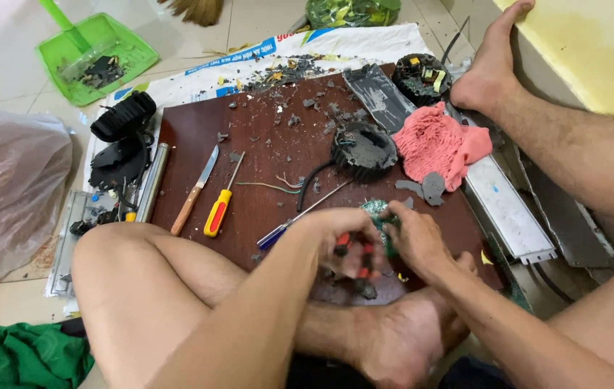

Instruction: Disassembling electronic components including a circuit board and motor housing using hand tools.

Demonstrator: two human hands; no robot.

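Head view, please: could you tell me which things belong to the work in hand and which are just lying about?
In hand:
left hand with red-handled pliers
right hand on green circuit board

Lying about:
knife
yellow-handled screwdriver
blue-handled screwdriver
pink cloth
green dustpan

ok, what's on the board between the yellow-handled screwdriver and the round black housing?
Head view: loose thin wires and grey debris bits lie on the brown board between the yellow-handled screwdriver and the round black housing, plus the housing's black cable.
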